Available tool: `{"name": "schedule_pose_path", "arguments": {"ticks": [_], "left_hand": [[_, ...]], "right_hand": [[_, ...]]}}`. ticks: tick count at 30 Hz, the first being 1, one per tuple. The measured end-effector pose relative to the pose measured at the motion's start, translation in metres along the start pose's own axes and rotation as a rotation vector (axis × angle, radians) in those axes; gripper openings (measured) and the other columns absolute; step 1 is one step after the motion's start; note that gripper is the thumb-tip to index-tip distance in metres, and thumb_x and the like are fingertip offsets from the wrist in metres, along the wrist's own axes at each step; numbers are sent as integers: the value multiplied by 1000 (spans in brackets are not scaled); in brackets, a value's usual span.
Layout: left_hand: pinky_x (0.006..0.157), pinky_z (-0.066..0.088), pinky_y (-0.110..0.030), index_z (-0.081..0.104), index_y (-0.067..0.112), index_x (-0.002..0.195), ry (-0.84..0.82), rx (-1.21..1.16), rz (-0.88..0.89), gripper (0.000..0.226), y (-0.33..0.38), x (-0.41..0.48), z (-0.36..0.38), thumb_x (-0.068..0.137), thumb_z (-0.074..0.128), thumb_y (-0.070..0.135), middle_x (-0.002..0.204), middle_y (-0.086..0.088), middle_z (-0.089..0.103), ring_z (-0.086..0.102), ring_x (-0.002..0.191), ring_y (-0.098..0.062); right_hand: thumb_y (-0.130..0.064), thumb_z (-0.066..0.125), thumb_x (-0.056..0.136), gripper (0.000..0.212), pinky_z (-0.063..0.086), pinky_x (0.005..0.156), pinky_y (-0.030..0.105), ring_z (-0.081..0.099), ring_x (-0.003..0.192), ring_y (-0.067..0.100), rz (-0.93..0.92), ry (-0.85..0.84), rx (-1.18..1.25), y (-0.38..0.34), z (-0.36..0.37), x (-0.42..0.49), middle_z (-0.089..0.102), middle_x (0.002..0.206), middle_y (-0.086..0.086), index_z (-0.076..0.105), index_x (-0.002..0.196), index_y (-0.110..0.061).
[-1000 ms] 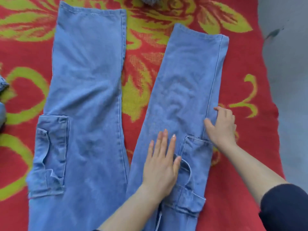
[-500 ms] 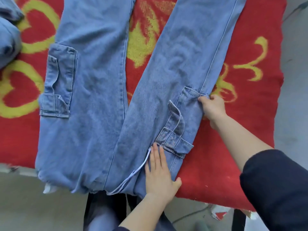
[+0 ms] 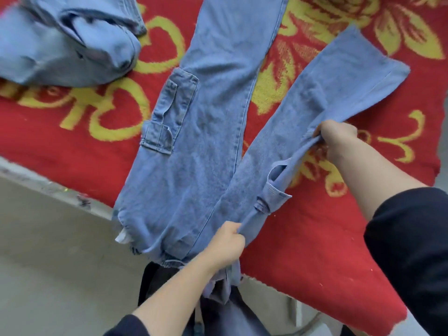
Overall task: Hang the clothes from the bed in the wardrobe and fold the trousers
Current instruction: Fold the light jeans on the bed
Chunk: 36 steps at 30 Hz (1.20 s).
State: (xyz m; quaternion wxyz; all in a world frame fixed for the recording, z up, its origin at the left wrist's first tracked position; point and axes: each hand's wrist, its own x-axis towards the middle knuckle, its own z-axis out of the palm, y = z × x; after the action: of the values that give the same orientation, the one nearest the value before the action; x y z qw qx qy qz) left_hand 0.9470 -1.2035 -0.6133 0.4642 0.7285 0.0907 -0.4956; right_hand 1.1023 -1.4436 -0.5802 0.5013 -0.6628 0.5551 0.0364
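Denim, pale blue: the trousers (image 3: 206, 141) lie lengthwise down the middle of the bed (image 3: 26, 170). The waist hangs over the near edge at 6 o'clock and the legs fan toward 12 and 2. The left hand (image 3: 226, 246) has a tight grip, pinching the outer seam near the hip at about 6 o'clock. The right hand (image 3: 337, 139) has its fingers curled round a bunched handful of the same leg's outer edge at 3 o'clock, lifted off the red blanket (image 3: 72, 132).

Looks to me like that leg is about to get flipped onto the other one. Risk: the waist is off the edge, so a hard pull could drag the lot onto the floor (image 3: 48, 238). Or the leg lands crooked and the cargo pocket (image 3: 274, 187) bunches up inside the fold. Another denim heap (image 3: 60, 44) sits at 10 o'clock, well apart.
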Motion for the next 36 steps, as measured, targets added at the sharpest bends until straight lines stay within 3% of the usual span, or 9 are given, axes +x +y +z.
{"name": "schedule_pose_path", "arguments": {"ticks": [4,10,13,17,25,29,31,33,36], "left_hand": [[39,20,-19,33,21,38,-32,-302,23,21,17,-16,-94,44,42,3,42,7,30,25,37,-7],[62,31,-32,59,12,74,491,-653,-162,12,-55,-10,-201,62,60,12,77,-12,48,41,68,-24],[61,38,-25,61,20,89,431,-472,-157,8,-101,-16,-203,92,55,17,76,5,61,51,71,-13],[63,48,-12,63,21,100,293,-343,-97,18,-143,-31,-175,84,71,19,92,13,70,68,79,-1],[50,19,-22,32,20,66,333,-189,112,38,-151,-44,-193,101,42,31,57,14,24,22,54,-6],[53,25,-24,44,23,65,453,-135,95,35,-171,-42,-234,97,52,34,57,14,34,32,55,-8],[71,43,-28,59,25,93,318,80,-65,8,-178,-38,-242,95,56,33,82,9,61,57,78,-13],[89,45,-33,56,17,114,222,279,-195,25,-181,-30,-239,92,58,28,109,-1,64,59,103,-21],[79,45,-36,51,20,103,361,390,-161,19,-156,-19,-236,87,56,29,105,-3,60,56,95,-24]], "right_hand": [[-19,49,70,4,32,61,24,38,75,16,-393,82,-62,-51,78,-34,45,70,-10,49,67,-20],[-35,63,83,46,42,52,13,52,61,-8,-623,-650,-362,-53,180,-109,62,89,-8,60,128,-25],[-20,59,87,40,42,56,21,56,62,8,-643,-575,-669,1,189,-118,65,91,5,60,127,-13],[-15,56,87,34,46,88,31,61,99,25,-555,-455,-729,80,173,-131,62,113,12,62,120,-9],[-16,54,88,28,43,86,37,50,109,25,-571,-343,-869,143,152,-148,51,109,6,58,115,-10],[-17,54,87,32,41,96,45,46,116,28,-608,-274,-921,142,160,-150,53,114,10,60,118,-11],[-18,53,88,34,39,99,46,41,121,30,-597,-275,-993,141,163,-150,52,119,11,60,120,-10],[-18,53,87,33,39,99,45,43,120,31,-573,-266,-1007,139,168,-148,52,118,13,60,119,-9],[-15,54,87,30,40,97,36,50,114,31,-532,-225,-843,125,175,-144,53,115,15,62,115,-6]]}}
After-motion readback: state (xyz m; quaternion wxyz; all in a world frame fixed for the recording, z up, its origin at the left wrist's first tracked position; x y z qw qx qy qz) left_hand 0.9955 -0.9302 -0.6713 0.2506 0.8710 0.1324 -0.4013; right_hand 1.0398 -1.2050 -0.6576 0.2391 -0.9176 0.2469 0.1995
